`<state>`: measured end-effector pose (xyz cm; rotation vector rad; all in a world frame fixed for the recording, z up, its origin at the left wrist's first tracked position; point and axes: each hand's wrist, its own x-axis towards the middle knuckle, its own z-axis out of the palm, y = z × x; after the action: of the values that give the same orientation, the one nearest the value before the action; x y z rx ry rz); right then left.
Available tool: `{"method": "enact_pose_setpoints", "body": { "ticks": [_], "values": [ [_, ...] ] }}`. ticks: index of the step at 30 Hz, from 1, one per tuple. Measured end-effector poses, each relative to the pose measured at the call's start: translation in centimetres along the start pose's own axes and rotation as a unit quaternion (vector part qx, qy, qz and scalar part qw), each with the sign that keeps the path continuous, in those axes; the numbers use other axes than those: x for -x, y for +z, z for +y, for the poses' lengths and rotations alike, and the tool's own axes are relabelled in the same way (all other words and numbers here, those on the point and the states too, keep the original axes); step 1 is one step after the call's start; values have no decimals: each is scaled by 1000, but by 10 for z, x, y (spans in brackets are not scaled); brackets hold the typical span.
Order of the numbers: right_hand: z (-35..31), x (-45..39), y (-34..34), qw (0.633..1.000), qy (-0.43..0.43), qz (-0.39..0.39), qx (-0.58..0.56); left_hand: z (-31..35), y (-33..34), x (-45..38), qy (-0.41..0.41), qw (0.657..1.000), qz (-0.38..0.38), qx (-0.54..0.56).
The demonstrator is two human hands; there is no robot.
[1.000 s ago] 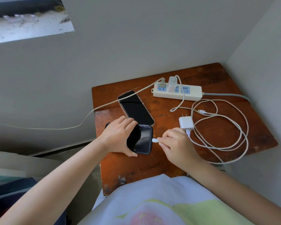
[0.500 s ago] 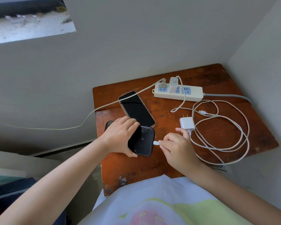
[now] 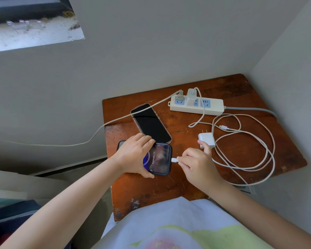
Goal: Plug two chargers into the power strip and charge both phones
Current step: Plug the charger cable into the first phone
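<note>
Two hands work at the near half of a small wooden counter (image 3: 178, 184) wedged into a wall corner, its left and near edges open. Left hand (image 3: 135, 155): fingers curled over the dark-cased phone (image 3: 161, 159), gripping it flat on the counter near the left edge; screen lit, charge ring showing. Right hand (image 3: 196, 163): thumb and fingers pinching the white connector (image 3: 174, 160), which meets the phone's right end; one finger extended toward the loose charger (image 3: 207, 140), lying unplugged, prongs facing away. Coiled white cable (image 3: 255, 151): loops spread over the right half of the counter, reaching close to the right edge and spilling past the near-right edge; a free connector end (image 3: 223, 127) lies inside the loops. Second phone (image 3: 151, 123): screen dark, lying diagonally just beyond the first, touching or overlapping it at the near end. Bare wood lies between this phone and the cable loops. Power strip (image 3: 214, 107): at the far edge, one white charger (image 3: 191, 97) plugged in beside a grey plug (image 3: 180, 95), whose cord runs off the left edge.
</note>
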<state>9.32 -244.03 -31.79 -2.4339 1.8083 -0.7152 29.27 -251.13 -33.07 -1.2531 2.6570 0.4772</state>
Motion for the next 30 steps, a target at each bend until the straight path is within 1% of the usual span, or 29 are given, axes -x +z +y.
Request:
{"method": "enact_pose_setpoints", "body": {
  "ticks": [7, 17, 19, 24, 26, 28, 30],
  "values": [
    [-3, 11, 6, 1000, 14, 17, -17, 2, -2, -2, 20, 1000, -5, -16],
    [1, 14, 9, 999, 0, 9, -36, 3, -1, 0, 28, 999, -6, -18],
    [-2, 18, 14, 999, 11, -12, -51, 0, 1, -1, 36, 999, -18, -34],
    [6, 27, 27, 987, 17, -115, -110, -5, 4, -5, 74, 989, -73, -106],
    [13, 27, 29, 983, 24, -131, -129, -9, 4, -9, 84, 984, -95, -126],
    [21, 28, 32, 984, 45, -133, -114, -12, 3, -12, 89, 981, -114, -133],
    [28, 29, 35, 987, 73, -130, -64, -15, 1, -16, 101, 976, -130, -140]
  ]
}}
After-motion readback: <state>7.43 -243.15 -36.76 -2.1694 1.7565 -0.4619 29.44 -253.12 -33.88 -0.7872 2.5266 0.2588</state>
